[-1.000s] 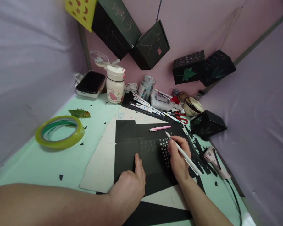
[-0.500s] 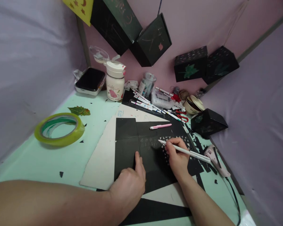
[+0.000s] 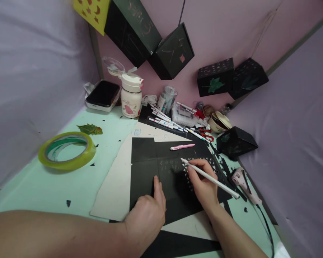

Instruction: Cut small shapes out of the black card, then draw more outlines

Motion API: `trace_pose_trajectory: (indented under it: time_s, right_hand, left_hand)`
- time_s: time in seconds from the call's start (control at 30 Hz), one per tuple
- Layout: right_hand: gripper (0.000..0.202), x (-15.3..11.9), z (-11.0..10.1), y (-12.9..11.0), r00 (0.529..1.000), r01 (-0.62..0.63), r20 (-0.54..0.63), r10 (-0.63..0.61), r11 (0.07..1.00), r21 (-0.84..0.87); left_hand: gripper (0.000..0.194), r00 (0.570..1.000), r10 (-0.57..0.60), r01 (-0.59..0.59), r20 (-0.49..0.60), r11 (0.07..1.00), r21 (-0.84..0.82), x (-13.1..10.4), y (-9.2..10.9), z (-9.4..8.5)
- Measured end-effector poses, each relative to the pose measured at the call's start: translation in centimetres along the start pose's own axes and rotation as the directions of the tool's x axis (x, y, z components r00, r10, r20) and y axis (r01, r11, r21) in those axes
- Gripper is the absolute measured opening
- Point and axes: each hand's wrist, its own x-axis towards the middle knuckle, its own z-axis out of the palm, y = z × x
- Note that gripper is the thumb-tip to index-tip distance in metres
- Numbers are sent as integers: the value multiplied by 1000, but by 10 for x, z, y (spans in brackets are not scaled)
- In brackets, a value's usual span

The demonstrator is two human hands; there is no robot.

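Note:
In my right hand (image 3: 204,182), closed in a writing grip, is a white pencil (image 3: 212,179). Its tip is at rows of small faint marks on a sheet of black card (image 3: 144,172) with fold lines. My left hand (image 3: 148,215) rests on the same card, index finger stretched out and pressing near a fold, the other fingers curled under and partly hidden. It holds nothing that I can see. Small light triangles show on the card beside and under my right hand. Farther up the card lies a pink pen (image 3: 182,147).
Left are a roll of yellow-green tape (image 3: 88,154) and a leaf (image 3: 90,129). Behind stand a phone (image 3: 103,93), a white bottle (image 3: 131,102), several markers (image 3: 164,123) and red-handled scissors (image 3: 206,134). A corded glue gun (image 3: 246,186) lies right. Black boxes (image 3: 215,79) hang above.
The pencil's back end has dipped lower and my right hand's grip has shifted slightly. My left hand stays on the card. The whole view has shifted a little.

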Motion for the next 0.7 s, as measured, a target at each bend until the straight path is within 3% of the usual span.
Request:
trace_pose_trajectory:
  time_s: [0.17, 0.3, 0.47, 0.7]
  right_hand:
    - [7, 3, -7, -20, 985, 0, 173, 8, 999, -44]
    - [9, 5, 9, -15, 963, 5, 269, 11, 998, -60]
    - [6, -1, 27, 7, 966, -81, 249, 74, 996, 21]
    - [6, -5, 24, 13, 983, -39, 179, 31, 998, 41]
  left_hand:
    - [45, 1000, -19, 19, -16, 1000, 10, 1, 1, 2]
    - [46, 1000, -29, 29, -1, 1000, -3, 3, 0, 1]
    - [46, 999, -35, 36, 21, 998, -43, 3, -1, -3]
    - [47, 999, -37, 39, 26, 996, -81, 2, -2, -2]
